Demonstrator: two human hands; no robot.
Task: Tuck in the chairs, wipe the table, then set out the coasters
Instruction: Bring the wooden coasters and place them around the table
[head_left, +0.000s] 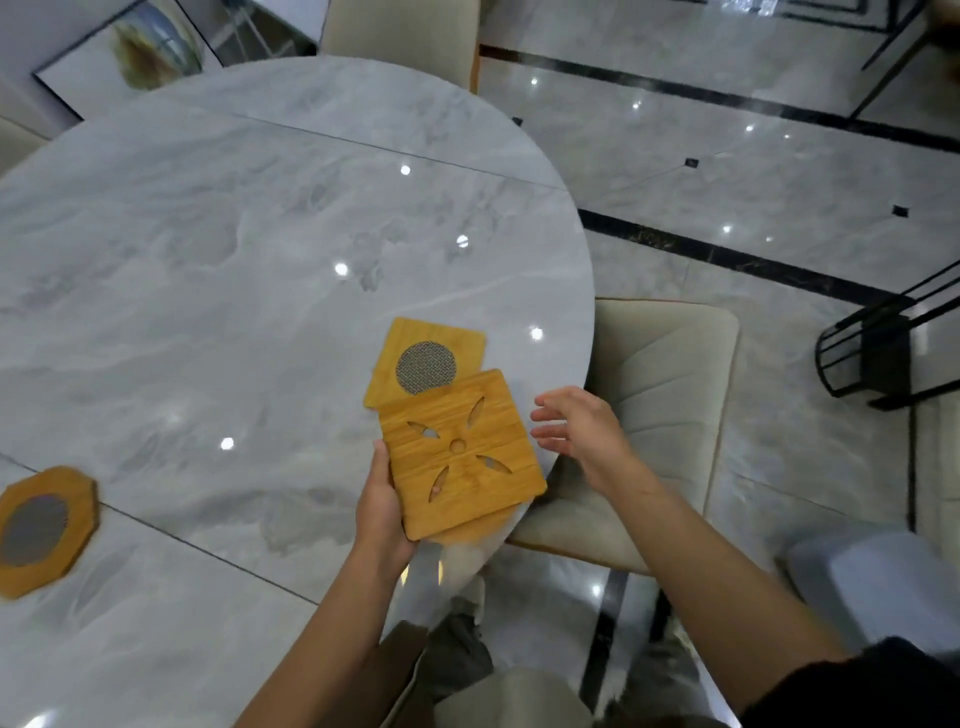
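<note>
My left hand (383, 506) grips a small stack of square wooden coasters (462, 452) just above the table's near right edge; the top one has leaf-shaped cut-outs. A square wooden coaster with a round mesh centre (423, 358) lies flat on the grey marble table (234, 270), partly under the held stack. My right hand (576, 426) hovers to the right of the stack with fingers spread, holding nothing. An octagonal wooden coaster with a mesh centre (39, 530) lies on the table at the far left.
A beige cushioned chair (660, 405) stands at the table's right edge, partly pushed under. Another beige chair (400, 31) is at the far side. A black metal rack (872, 348) stands on the marble floor to the right. A framed picture (130, 52) leans at the back left.
</note>
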